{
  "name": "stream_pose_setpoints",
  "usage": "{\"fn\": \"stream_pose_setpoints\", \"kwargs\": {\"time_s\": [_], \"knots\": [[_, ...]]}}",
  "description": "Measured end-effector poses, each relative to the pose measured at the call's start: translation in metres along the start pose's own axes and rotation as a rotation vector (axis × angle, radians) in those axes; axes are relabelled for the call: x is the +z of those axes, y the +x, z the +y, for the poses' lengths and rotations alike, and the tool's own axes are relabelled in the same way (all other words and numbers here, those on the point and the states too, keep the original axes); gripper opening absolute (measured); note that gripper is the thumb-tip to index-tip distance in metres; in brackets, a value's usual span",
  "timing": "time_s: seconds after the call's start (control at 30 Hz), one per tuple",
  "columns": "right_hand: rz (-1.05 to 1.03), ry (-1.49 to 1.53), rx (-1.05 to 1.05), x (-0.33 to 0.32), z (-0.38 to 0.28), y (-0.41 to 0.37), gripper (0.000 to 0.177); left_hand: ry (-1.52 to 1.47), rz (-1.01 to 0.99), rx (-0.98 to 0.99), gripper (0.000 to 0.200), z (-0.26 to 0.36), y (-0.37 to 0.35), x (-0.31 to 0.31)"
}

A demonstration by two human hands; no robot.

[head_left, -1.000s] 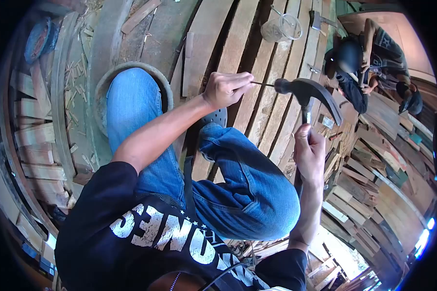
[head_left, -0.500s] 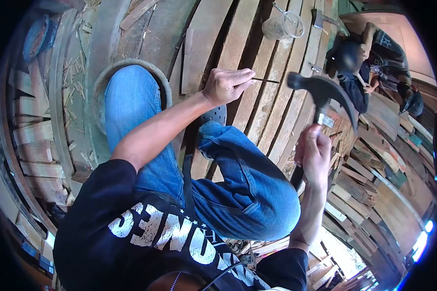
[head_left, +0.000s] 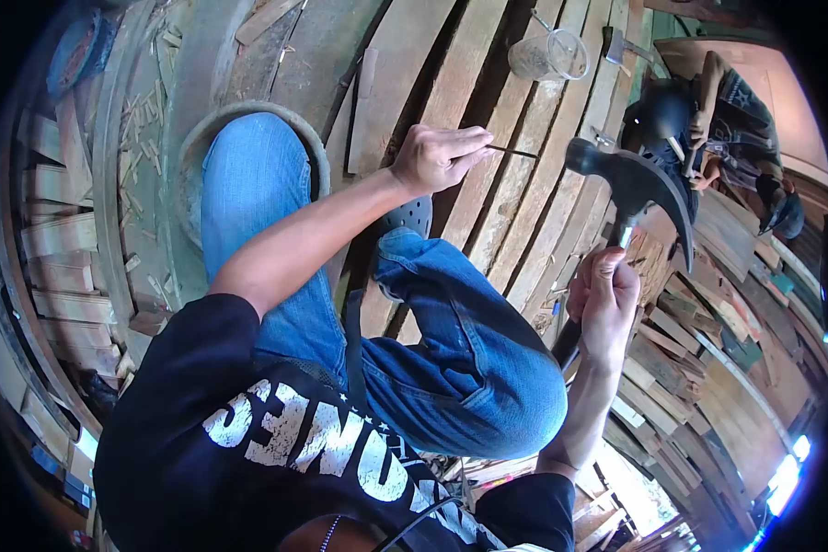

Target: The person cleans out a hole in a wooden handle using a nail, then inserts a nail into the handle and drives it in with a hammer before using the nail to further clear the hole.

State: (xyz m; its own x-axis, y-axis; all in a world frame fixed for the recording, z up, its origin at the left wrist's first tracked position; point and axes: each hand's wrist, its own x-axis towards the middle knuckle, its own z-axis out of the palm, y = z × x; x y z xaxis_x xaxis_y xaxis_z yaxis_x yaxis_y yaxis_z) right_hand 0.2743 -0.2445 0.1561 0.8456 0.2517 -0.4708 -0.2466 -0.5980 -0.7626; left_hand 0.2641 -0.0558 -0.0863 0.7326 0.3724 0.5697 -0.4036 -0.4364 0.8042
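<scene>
My left hand (head_left: 443,156) is closed in a pinch around a long thin dark nail (head_left: 515,151), held over the wooden planks (head_left: 501,216); its end sticks out to the right. My right hand (head_left: 605,299) grips the handle of a claw hammer (head_left: 637,184). The hammer's striking face is turned towards the nail, with a gap between them. Its curved claw points to the right, away from my left hand. My bent legs in blue jeans (head_left: 469,359) lie below both hands.
A clear plastic cup (head_left: 550,55) and a hatchet (head_left: 615,44) rest on the planks at the top. At upper right, another person (head_left: 741,110) bends over, holding a tool handle. Stacked wood offcuts (head_left: 681,368) fill the right side. My knee rests against a round basin (head_left: 193,147).
The hammer in my right hand has shifted slightly right and down, a little farther from the nail. My left hand keeps its pinch on the nail. The whole view has shifted slightly.
</scene>
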Motion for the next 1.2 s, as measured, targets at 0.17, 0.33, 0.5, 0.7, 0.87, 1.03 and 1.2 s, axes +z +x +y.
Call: {"fn": "stream_pose_setpoints", "kwargs": {"time_s": [0.17,0.33,0.5,0.7,0.87,1.03,1.2], "knots": [[-0.010,-0.264,-0.041,0.006,0.015,0.008,0.047,-0.034,0.015,0.003,0.015,0.002,0.003,0.001],[0.095,-0.086,-0.021,0.011,0.002,-0.001,0.051,-0.016,0.029,0.022,0.014,-0.001,0.001,-0.001],[0.056,-0.259,-0.068,0.004,0.002,-0.002,0.051,-0.013,0.025,-0.020,0.016,-0.002,0.004,-0.003],[0.051,-0.427,0.025,0.009,-0.006,0.004,0.056,-0.030,-0.035,-0.031,0.019,0.006,0.001,-0.005],[0.096,-0.055,0.029,0.010,-0.019,-0.009,0.058,-0.021,0.018,0.040,0.015,0.001,0.004,-0.004],[0.054,-0.390,-0.018,0.006,0.006,0.004,0.054,-0.048,0.059,0.005,0.014,0.004,0.004,-0.002],[0.132,-0.129,-0.033,0.007,-0.002,-0.004,0.055,-0.007,-0.024,0.023,0.019,0.002,0.001,-0.006]]}}
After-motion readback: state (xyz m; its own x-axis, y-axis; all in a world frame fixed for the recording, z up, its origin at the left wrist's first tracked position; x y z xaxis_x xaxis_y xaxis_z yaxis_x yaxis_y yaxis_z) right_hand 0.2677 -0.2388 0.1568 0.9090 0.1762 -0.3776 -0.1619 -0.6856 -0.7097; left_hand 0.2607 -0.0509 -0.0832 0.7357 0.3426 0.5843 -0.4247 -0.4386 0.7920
